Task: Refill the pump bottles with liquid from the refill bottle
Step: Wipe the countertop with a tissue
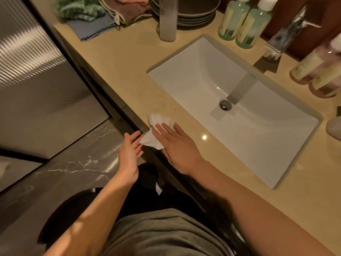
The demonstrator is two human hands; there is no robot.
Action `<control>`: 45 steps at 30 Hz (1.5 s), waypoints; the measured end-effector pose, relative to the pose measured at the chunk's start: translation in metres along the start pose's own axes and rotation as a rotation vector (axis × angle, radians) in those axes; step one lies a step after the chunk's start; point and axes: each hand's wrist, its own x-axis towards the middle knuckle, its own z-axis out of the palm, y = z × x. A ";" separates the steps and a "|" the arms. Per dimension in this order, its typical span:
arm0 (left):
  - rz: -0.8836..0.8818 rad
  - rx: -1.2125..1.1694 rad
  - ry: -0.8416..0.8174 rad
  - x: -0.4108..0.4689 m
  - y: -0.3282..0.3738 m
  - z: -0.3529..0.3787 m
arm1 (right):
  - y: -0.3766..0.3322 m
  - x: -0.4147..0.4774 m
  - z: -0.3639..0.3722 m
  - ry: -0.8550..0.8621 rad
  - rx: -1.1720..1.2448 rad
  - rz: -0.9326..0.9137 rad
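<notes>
Wiping stage, seemingly: right hand (177, 148) flat on tissue (156, 121) at tabletop (114, 71) front edge; left hand (130, 150) open, empty. Next: gather tissue.

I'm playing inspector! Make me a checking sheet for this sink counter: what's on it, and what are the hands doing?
Surface: beige counter with a white sink set into it.
Job's things: two green bottles with white tops behind the sink; pinkish bottles at the right, blurred; tall frosted bottle at the back.
Clutter: crumpled white tissue at the counter's front edge; stacked plates and folded cloths at the back.
Hands: right hand flat on the tissue; left hand open, palm up, below the counter edge beside the tissue.
Cables: nothing seen.
Surroundings: faucet over the sink; dark marbled floor.
</notes>
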 end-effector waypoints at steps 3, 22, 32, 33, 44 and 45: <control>-0.012 -0.043 0.050 0.008 0.005 0.002 | -0.017 0.021 -0.001 -0.025 0.025 0.138; 0.004 -0.042 0.179 0.129 0.091 -0.013 | 0.001 0.027 -0.003 -0.035 -0.064 0.648; -0.006 -0.017 0.258 0.184 0.126 -0.014 | -0.037 0.108 0.004 -0.034 -0.044 0.576; 0.017 0.018 0.247 0.186 0.128 -0.014 | -0.042 0.101 0.005 -0.028 -0.040 0.563; 0.080 -0.027 0.115 0.195 0.138 -0.018 | -0.061 -0.002 -0.014 -0.115 0.014 0.850; 0.073 -0.015 0.112 0.199 0.137 -0.022 | -0.055 0.001 -0.014 -0.125 0.029 0.874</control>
